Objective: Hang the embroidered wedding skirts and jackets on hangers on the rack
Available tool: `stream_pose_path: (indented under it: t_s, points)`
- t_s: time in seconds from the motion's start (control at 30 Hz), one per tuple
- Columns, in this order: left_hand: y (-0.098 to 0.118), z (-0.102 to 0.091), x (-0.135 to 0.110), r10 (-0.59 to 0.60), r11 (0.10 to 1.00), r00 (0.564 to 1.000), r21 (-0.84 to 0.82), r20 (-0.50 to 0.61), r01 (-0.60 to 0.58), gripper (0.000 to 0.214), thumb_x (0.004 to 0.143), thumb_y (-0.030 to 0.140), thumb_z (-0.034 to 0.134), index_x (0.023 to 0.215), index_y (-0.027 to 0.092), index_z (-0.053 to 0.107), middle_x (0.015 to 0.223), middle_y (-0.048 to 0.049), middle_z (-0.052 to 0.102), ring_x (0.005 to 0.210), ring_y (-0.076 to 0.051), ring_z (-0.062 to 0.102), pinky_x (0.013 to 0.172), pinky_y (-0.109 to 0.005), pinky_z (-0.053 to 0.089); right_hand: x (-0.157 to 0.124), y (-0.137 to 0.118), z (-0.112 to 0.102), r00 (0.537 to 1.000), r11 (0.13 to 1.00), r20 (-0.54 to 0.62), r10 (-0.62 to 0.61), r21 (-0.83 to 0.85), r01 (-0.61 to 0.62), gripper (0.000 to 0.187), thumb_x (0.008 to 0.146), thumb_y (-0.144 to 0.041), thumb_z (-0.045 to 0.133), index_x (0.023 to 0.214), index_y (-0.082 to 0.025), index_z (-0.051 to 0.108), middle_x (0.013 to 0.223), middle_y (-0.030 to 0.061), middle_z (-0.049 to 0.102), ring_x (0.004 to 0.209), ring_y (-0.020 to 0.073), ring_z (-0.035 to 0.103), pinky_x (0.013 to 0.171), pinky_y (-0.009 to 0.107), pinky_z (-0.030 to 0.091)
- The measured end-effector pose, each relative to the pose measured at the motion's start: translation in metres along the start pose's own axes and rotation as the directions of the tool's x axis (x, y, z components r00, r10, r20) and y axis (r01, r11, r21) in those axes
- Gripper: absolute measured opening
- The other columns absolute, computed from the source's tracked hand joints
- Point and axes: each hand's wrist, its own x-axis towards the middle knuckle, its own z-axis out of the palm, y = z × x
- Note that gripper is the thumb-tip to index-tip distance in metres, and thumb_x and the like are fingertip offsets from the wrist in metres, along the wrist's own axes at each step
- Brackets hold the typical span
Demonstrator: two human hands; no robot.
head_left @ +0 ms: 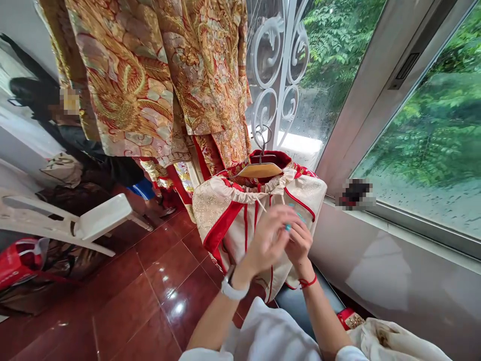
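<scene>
By the window, left hand (267,236) and right hand (299,244) are up together in front of a cream garment cover (225,213) with red trim. The hands touch, fingers curled and overlapping. The left is motion-blurred, so I cannot tell if either one pinches anything. A thin drawstring (263,202) drops from the cover's gathered neck toward the fingers. The cover hangs on a wooden hanger (260,170) whose hook (264,136) rises in front of the white grille (280,65); what the hook catches on is not clear. A red garment collar shows inside the neck.

Judgement: the work looks like handling the drawstring at the neck.
- Take one cord end per hand, close to the gathers.
- Pull evenly so the neck closes round the hanger stem without trapping the red collar.
- Pull level, or the hanger may tip or swing.

Around:
- A gold embroidered robe (143,75) hangs just left of the cover.
- A white plastic chair (99,218) stands on the red tile floor (150,296).
- Another person (78,143) is at far left, well apart.
</scene>
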Motion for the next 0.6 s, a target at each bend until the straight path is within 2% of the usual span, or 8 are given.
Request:
stream_pose_path:
  t_s: [0.07,0.13,0.2,0.27,0.33,0.4,0.5,0.6]
  points:
    - [-0.012,-0.004,0.006,-0.02,0.998,1.0,0.066,0.005,0.02,0.035,0.101,0.029,0.036,0.126,0.022,0.061,0.116,-0.0104,0.066,0.107,-0.024,0.061,0.1,-0.041,0.048,-0.002,-0.004,0.004,0.994,0.996,-0.077,-0.078,0.027,0.08,0.026,0.096,-0.021,0.055,0.08,-0.024,0.074,0.08,0.005,0.077,0.074,0.0178,0.071,0.067,0.033,0.062]
    - [-0.023,-0.008,0.008,-0.099,0.978,0.995,0.187,0.023,0.093,0.039,0.1,0.024,0.034,0.131,0.023,0.058,0.109,-0.0084,0.068,0.099,-0.023,0.063,0.093,-0.038,0.049,-0.003,-0.006,0.009,0.978,0.983,-0.14,-0.158,0.071,0.169,0.024,0.093,-0.013,0.057,0.082,-0.026,0.074,0.08,0.0033,0.077,0.075,0.0188,0.072,0.066,0.034,0.061]
    - [-0.029,-0.011,0.005,-0.177,0.944,0.984,0.288,0.027,0.162,0.039,0.099,0.021,0.034,0.128,0.023,0.061,0.103,-0.0075,0.07,0.096,-0.024,0.064,0.09,-0.038,0.049,-0.004,-0.009,0.013,0.973,0.973,-0.143,-0.182,0.114,0.199,0.024,0.092,-0.01,0.059,0.085,-0.028,0.073,0.081,0.002,0.077,0.076,0.0189,0.072,0.066,0.034,0.061]
    - [-0.031,-0.012,0.0,-0.22,0.928,0.976,0.309,-0.004,0.21,0.039,0.098,0.021,0.037,0.127,0.023,0.063,0.1,-0.0074,0.072,0.093,-0.024,0.064,0.089,-0.038,0.05,-0.005,-0.01,0.016,0.978,0.971,-0.118,-0.173,0.148,0.19,0.023,0.092,-0.01,0.059,0.086,-0.027,0.073,0.082,0.002,0.077,0.079,0.0193,0.072,0.067,0.034,0.061]
    - [-0.033,-0.012,-0.005,-0.248,0.943,0.968,0.217,-0.044,0.252,0.04,0.098,0.024,0.04,0.132,0.023,0.061,0.102,-0.0076,0.073,0.092,-0.023,0.065,0.091,-0.038,0.05,-0.005,-0.012,0.017,0.983,0.97,-0.093,-0.16,0.17,0.174,0.023,0.092,-0.009,0.059,0.087,-0.027,0.073,0.083,0.0024,0.077,0.082,0.0196,0.072,0.068,0.035,0.061]
    - [-0.037,-0.012,-0.009,-0.288,0.957,0.957,0.005,-0.031,0.289,0.042,0.097,0.029,0.044,0.136,0.021,0.058,0.104,-0.0082,0.074,0.093,-0.022,0.067,0.093,-0.036,0.05,-0.006,-0.013,0.017,0.985,0.969,-0.073,-0.154,0.186,0.165,0.023,0.093,-0.009,0.058,0.091,-0.026,0.073,0.085,0.0029,0.077,0.085,0.0196,0.072,0.071,0.036,0.062]
    - [-0.044,-0.014,-0.012,-0.379,0.867,0.924,-0.326,0.058,0.376,0.045,0.094,0.032,0.05,0.136,0.018,0.055,0.103,-0.0088,0.074,0.095,-0.021,0.069,0.091,-0.032,0.052,-0.007,-0.015,0.017,0.984,0.96,-0.049,-0.169,0.22,0.175,0.022,0.093,-0.008,0.058,0.097,-0.024,0.073,0.09,0.0044,0.077,0.093,0.0197,0.071,0.076,0.037,0.063]
    - [-0.048,-0.017,-0.014,-0.436,0.813,0.895,-0.386,0.092,0.436,0.043,0.093,0.03,0.049,0.135,0.019,0.053,0.104,-0.0079,0.073,0.098,-0.02,0.068,0.091,-0.032,0.052,-0.009,-0.014,0.016,0.985,0.954,-0.048,-0.166,0.243,0.173,0.024,0.093,-0.007,0.057,0.097,-0.024,0.073,0.089,0.0049,0.077,0.09,0.0192,0.071,0.074,0.036,0.062]
